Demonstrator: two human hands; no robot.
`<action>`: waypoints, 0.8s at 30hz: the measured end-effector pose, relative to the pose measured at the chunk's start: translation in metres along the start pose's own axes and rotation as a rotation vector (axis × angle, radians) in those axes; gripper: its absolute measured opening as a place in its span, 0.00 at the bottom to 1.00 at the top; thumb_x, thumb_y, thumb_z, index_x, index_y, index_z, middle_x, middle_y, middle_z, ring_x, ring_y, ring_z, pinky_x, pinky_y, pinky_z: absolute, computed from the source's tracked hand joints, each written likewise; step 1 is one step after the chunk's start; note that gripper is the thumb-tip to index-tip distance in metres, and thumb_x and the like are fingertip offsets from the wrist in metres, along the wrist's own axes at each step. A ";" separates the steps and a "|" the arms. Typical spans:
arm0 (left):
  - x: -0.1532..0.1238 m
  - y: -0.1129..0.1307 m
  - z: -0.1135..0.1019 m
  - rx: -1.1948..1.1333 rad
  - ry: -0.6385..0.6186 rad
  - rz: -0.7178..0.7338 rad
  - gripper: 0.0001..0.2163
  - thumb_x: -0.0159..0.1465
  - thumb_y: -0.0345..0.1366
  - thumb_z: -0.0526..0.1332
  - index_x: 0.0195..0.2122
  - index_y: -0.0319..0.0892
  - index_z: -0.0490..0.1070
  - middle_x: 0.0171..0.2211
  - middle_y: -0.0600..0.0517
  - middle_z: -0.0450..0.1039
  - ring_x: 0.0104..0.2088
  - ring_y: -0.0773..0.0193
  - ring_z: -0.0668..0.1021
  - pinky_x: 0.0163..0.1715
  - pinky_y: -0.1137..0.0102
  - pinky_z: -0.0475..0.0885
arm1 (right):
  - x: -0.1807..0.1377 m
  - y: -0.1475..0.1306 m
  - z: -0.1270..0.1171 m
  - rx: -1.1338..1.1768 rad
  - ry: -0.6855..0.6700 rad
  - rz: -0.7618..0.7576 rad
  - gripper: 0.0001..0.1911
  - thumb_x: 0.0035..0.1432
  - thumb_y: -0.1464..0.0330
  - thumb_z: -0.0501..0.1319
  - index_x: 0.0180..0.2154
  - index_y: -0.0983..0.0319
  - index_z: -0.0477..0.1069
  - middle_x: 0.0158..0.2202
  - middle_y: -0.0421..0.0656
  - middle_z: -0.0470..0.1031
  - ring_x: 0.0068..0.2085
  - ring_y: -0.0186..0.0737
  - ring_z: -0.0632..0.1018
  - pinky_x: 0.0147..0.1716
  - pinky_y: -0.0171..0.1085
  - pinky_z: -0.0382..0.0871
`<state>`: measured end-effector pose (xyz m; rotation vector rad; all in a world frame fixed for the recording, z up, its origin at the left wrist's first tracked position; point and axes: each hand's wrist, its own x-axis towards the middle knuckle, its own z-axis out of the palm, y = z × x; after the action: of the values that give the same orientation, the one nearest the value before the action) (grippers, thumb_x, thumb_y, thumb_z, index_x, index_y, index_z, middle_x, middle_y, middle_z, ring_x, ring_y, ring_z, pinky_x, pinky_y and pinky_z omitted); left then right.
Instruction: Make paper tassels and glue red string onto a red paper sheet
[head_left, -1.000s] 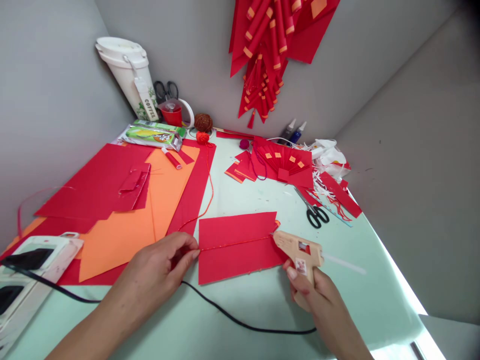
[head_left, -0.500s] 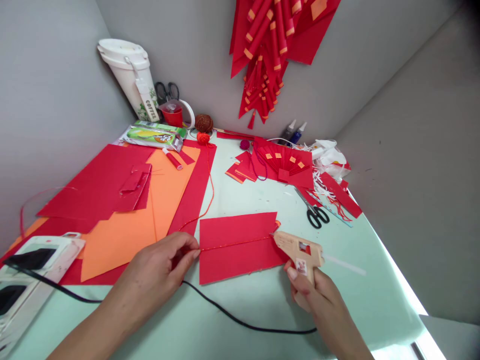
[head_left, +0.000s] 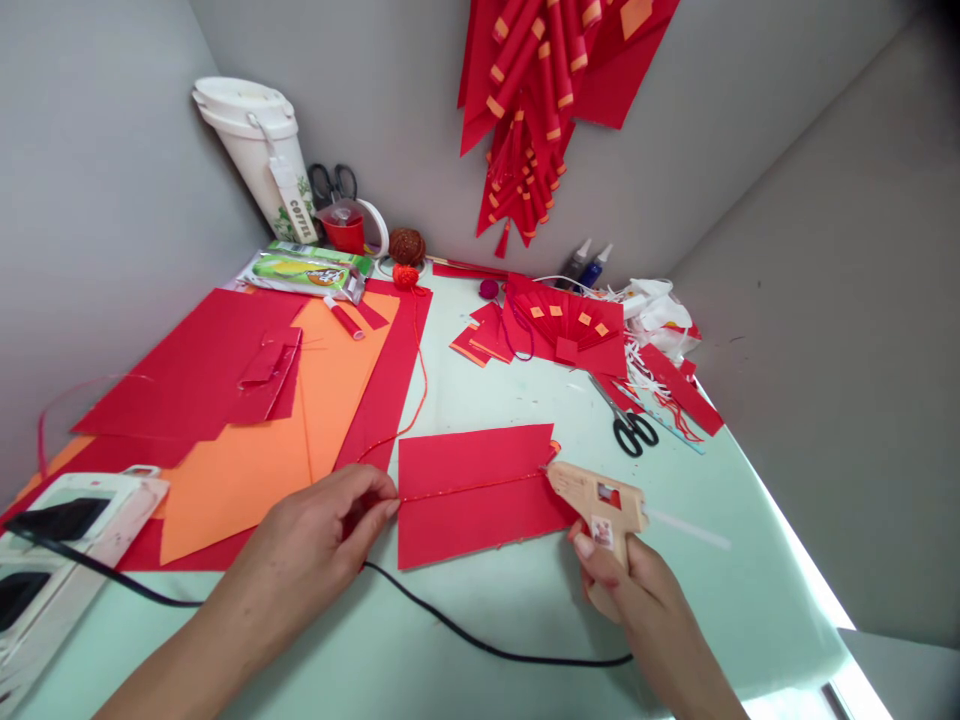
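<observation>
Our right hand [head_left: 637, 590] grips the glue gun [head_left: 596, 497], nozzle at the red card [head_left: 480, 495]. Our left hand [head_left: 322, 535] pinches the red string [head_left: 472, 488] laid across it; gluing looks barely begun.

The right hand [head_left: 637, 590] grips a glue gun [head_left: 600, 503], its nozzle at the red card's [head_left: 472, 495] right edge. The left hand [head_left: 322, 535] pinches a red string [head_left: 472, 488] at the card's left edge, on the bench [head_left: 487, 620].

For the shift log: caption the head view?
Left hand pins red string on red paper; right hand holds glue gun.
</observation>
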<state>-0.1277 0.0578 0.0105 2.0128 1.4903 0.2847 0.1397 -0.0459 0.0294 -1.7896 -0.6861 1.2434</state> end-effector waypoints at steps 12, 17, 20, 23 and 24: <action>0.002 -0.002 0.000 -0.004 0.003 0.012 0.14 0.65 0.51 0.53 0.34 0.47 0.69 0.28 0.56 0.75 0.24 0.64 0.73 0.26 0.71 0.67 | 0.002 0.002 -0.001 -0.043 0.012 -0.007 0.22 0.52 0.49 0.62 0.26 0.60 0.62 0.24 0.35 0.54 0.26 0.35 0.57 0.23 0.33 0.56; 0.002 0.000 0.000 -0.009 0.003 0.000 0.14 0.64 0.51 0.53 0.34 0.48 0.69 0.27 0.56 0.75 0.23 0.64 0.72 0.26 0.71 0.67 | 0.001 0.002 -0.002 -0.055 -0.011 0.005 0.23 0.53 0.49 0.61 0.25 0.59 0.58 0.23 0.34 0.51 0.26 0.34 0.55 0.23 0.33 0.53; 0.002 0.000 0.000 -0.005 0.004 -0.002 0.13 0.64 0.50 0.53 0.34 0.48 0.69 0.27 0.56 0.75 0.24 0.63 0.73 0.27 0.71 0.67 | 0.002 0.003 -0.002 -0.048 -0.035 0.004 0.22 0.55 0.49 0.60 0.26 0.58 0.57 0.23 0.34 0.50 0.26 0.34 0.53 0.22 0.33 0.52; 0.002 -0.001 0.000 -0.010 0.006 0.003 0.13 0.64 0.50 0.53 0.34 0.48 0.69 0.27 0.56 0.75 0.24 0.64 0.73 0.27 0.71 0.67 | 0.002 0.003 -0.002 -0.056 -0.024 0.002 0.22 0.54 0.49 0.61 0.26 0.59 0.59 0.24 0.35 0.51 0.26 0.34 0.54 0.23 0.33 0.53; 0.002 -0.001 0.000 -0.012 0.009 0.007 0.13 0.64 0.50 0.53 0.34 0.47 0.69 0.27 0.56 0.75 0.23 0.64 0.73 0.26 0.71 0.67 | 0.002 0.003 -0.002 -0.055 -0.019 0.002 0.22 0.54 0.49 0.61 0.26 0.59 0.59 0.24 0.35 0.51 0.26 0.34 0.54 0.23 0.33 0.53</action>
<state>-0.1279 0.0596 0.0094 2.0105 1.4840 0.3058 0.1418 -0.0466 0.0266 -1.8252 -0.7360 1.2551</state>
